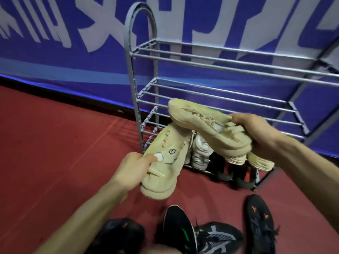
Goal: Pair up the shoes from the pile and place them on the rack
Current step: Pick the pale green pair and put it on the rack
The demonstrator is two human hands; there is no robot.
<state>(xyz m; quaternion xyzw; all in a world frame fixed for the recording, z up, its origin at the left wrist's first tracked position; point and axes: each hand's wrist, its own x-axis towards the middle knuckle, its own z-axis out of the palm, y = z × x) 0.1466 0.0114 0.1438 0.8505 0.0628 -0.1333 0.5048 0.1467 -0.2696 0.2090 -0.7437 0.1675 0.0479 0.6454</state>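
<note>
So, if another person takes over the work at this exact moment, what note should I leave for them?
Left hand: grips one beige shoe at its heel end.
Right hand: grips the matching beige shoe, held tilted, in front of the rack.
Done: the bottom shelf already holds white shoes, another beige pair and black-and-red shoes.
Left: set this beige pair on the rack; the upper shelves show no shoes. Then pair the dark shoes on the floor: one with orange marks, one with a green mark, one grey-striped, and one at the bottom left.
</note>
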